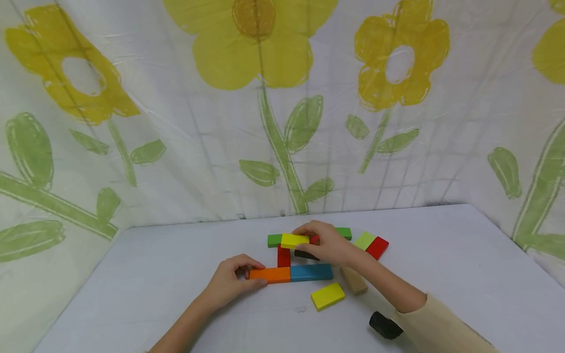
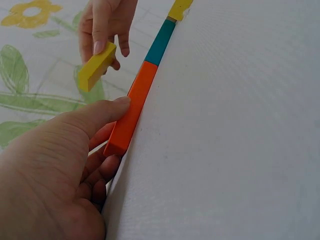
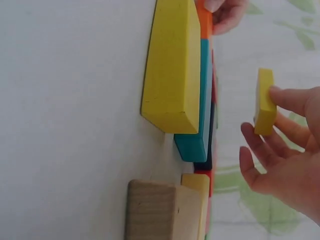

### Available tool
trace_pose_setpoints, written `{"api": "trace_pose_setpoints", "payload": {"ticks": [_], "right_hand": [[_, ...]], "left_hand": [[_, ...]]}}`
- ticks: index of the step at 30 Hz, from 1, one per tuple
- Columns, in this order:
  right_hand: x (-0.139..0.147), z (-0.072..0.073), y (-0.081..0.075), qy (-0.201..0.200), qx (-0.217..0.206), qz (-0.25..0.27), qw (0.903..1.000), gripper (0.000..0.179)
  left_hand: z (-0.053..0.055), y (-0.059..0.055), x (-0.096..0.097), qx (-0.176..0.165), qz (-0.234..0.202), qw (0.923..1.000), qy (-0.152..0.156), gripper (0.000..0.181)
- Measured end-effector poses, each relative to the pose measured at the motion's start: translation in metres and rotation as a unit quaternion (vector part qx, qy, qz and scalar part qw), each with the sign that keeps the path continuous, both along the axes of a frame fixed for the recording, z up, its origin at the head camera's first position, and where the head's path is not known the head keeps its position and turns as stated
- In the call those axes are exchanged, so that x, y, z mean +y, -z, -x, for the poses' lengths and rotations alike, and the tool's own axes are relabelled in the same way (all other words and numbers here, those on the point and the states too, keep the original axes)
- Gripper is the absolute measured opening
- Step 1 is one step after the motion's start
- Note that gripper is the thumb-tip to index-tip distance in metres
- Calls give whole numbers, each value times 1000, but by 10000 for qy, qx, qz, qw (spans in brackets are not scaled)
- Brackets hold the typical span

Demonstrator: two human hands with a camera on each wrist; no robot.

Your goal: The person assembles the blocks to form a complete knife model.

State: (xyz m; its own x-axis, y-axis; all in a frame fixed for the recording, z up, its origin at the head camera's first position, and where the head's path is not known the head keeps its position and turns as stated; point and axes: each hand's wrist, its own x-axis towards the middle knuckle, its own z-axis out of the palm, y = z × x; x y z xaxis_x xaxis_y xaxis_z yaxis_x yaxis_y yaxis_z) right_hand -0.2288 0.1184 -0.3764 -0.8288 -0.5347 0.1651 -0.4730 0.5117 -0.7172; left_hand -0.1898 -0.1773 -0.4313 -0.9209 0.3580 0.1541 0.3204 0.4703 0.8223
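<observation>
My left hand [image 1: 231, 283] pinches the left end of an orange block [image 1: 277, 275] between thumb and fingers. The orange block lies flat on the table, end to end with a blue block [image 1: 311, 272]. My right hand [image 1: 326, 242] holds a yellow block [image 1: 295, 240] by its right end, raised above the table. In the right wrist view the thumb and fingertips grip this yellow block [image 3: 265, 102]. Below and behind it in the head view are a green block [image 1: 274, 240], a red block [image 1: 284, 256] and a black block [image 1: 306, 255], partly hidden.
A second yellow block [image 1: 328, 296] lies in front of the blue one. To the right are a plain wooden block [image 1: 354, 281], a light green block [image 1: 364, 239] and a red block [image 1: 377, 247]. A black object [image 1: 385, 325] lies by the right sleeve. A flowered curtain [image 1: 212, 162] hangs behind.
</observation>
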Motion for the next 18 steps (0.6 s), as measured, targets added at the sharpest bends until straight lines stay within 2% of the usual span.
{"api": "trace_pose_setpoints", "payload": {"ticks": [11, 18], "right_hand": [[24, -28, 1, -218, -138, 81, 9996, 36], [34, -42, 4, -24, -417, 87, 9991, 32]], "left_hand": [[-2, -3, -1, -20, -186, 9998, 85, 25], [-2, -2, -1, 4, -202, 9998, 82, 24]]}}
